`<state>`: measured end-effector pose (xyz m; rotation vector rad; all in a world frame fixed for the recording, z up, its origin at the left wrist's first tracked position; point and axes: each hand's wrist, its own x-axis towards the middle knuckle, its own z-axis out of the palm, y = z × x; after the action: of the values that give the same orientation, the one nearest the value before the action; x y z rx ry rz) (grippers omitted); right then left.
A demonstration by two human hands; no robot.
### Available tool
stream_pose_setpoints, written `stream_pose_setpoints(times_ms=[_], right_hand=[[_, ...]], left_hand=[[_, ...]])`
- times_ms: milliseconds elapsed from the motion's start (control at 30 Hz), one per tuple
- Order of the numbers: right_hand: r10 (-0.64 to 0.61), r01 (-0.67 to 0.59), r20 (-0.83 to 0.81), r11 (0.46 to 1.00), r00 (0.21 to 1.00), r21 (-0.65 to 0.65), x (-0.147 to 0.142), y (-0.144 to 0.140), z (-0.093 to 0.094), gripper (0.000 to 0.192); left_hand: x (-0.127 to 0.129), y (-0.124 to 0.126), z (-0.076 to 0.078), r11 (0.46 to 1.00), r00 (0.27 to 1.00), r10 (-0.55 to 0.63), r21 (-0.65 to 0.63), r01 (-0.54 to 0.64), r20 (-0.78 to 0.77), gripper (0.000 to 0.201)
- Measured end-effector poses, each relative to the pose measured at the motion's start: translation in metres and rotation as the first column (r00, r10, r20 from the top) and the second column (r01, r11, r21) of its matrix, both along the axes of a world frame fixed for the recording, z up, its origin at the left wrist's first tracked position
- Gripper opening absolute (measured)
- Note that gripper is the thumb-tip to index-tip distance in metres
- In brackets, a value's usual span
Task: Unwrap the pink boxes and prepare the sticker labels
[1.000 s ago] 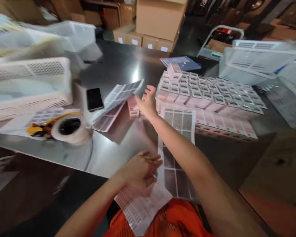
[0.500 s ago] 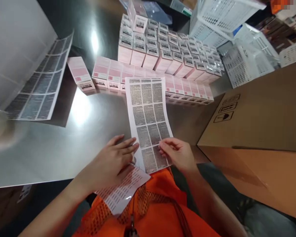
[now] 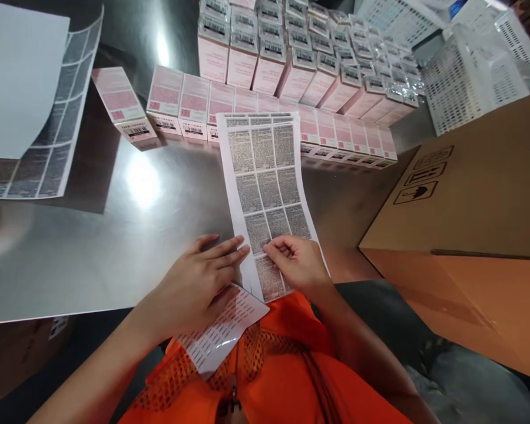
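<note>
Two hands on one label sheet [image 3: 265,176]: left hand [image 3: 201,282] spread flat, fingers extended, pinning the near left edge against the steel table [image 3: 115,247]; right hand [image 3: 298,262] curled, fingertips [image 3: 271,248] pinching at a label in the lowest rows. Best peeled slowly from a corner, keeping the backing pressed flat. Sheet running from both hands toward 12 o'clock, far end lapping the pink boxes [image 3: 194,106]. Second printed strip [image 3: 223,330] under the left palm, hanging toward 6 o'clock

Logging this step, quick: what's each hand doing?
Left hand: open, flat on the barcode sheet.
Right hand: fingers pinching at the label sheet.
</note>
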<state>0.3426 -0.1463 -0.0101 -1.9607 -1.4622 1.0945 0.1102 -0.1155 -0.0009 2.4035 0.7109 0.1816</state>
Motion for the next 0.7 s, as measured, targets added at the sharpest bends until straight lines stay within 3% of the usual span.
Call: stream_pose_setpoints(times_ms=[367, 433, 533, 600, 700], right_hand=[[0.033, -0.060, 0.173, 0.986, 0.984, 0.155, -0.010, -0.004, 0.003, 0.019], [-0.025, -0.020, 0.215, 0.979, 0.976, 0.203, -0.009, -0.005, 0.000, 0.022], [-0.154, 0.108, 0.152, 0.955, 0.976, 0.275, -0.008, -0.012, -0.001, 0.029], [-0.078, 0.045, 0.102, 0.954, 0.992, 0.295, -0.012, -0.021, 0.004, 0.022], [0.215, -0.253, 0.161, 0.927, 0.963, 0.277, -0.022, -0.037, 0.015, 0.010]], left_hand=[[-0.001, 0.004, 0.000, 1.000, 1.000, -0.008, -0.024, 0.008, 0.003, 0.021], [-0.001, 0.004, 0.000, 1.000, 1.000, -0.006, -0.023, 0.006, 0.005, 0.020], [-0.002, 0.004, 0.000, 0.999, 1.000, -0.002, -0.033, 0.002, -0.001, 0.018], [-0.002, 0.005, 0.000, 0.999, 1.000, -0.003, -0.045, 0.002, -0.006, 0.018], [-0.003, 0.007, 0.001, 0.998, 1.000, -0.009, -0.057, 0.008, -0.014, 0.017]])
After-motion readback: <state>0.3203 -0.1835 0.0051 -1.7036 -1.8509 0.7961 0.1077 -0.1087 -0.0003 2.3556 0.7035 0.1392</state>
